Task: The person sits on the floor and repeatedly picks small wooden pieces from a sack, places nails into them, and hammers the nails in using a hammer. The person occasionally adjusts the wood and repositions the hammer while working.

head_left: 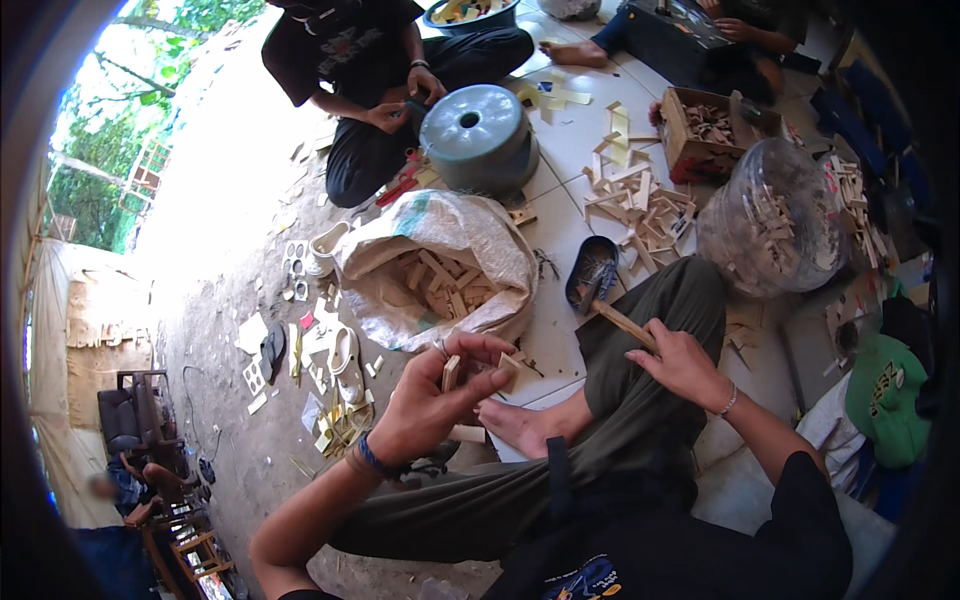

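My left hand [432, 400] is raised in front of the sack, its fingers curled round a small wooden piece [452, 372]. Another light wooden piece [511, 370] shows at its fingertips; whether they grip it I cannot tell. My right hand [682, 362] is wrapped round the wooden handle of a hammer [628, 326], held over my bent knee. The hammer's head end reaches the near edge of a dark oval dish [577, 262] holding what look like nails. A white woven sack [390, 222], open at the top, contains many small wooden pieces [440, 280].
Joined wooden pieces [640, 200] lie heaped on the tiles. Beyond stand a wooden crate [690, 150], a clear plastic tub [760, 225] and an upturned metal pot [480, 135]. One person [350, 60] sits opposite, another at upper right. Sandals [345, 365] and scraps litter the ground leftward.
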### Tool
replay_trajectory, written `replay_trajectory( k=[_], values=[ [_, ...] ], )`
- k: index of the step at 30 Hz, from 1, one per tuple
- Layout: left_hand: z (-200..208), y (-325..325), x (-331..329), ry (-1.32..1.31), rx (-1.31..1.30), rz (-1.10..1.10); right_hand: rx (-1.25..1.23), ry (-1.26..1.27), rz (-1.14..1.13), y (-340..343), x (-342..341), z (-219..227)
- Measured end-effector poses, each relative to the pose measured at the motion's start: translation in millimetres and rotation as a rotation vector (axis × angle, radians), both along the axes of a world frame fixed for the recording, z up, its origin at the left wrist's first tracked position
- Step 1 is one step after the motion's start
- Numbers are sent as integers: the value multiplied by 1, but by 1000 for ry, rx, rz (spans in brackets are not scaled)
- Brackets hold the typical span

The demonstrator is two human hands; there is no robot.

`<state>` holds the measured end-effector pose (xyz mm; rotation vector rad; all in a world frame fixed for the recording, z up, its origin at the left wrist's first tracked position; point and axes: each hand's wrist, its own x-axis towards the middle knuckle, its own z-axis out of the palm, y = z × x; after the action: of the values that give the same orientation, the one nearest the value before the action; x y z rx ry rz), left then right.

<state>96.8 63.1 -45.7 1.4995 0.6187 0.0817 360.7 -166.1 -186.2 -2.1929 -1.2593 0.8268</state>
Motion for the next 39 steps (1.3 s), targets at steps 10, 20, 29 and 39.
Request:
replay_trajectory(
  k=[10,20,29,39],
  values=[
    [48,-55,-23,-130,-28,398,495,956,42,53,-74,126],
    [18,-70,-7,-214,220,478,651,903,-3,67,-86,131],
    [1,-62,-5,-157,185,406,427,1066,-50,66,-82,122],
    [-6,-58,-1,-215,91,401,289,1292,-178,74,-89,119]
  ],
)
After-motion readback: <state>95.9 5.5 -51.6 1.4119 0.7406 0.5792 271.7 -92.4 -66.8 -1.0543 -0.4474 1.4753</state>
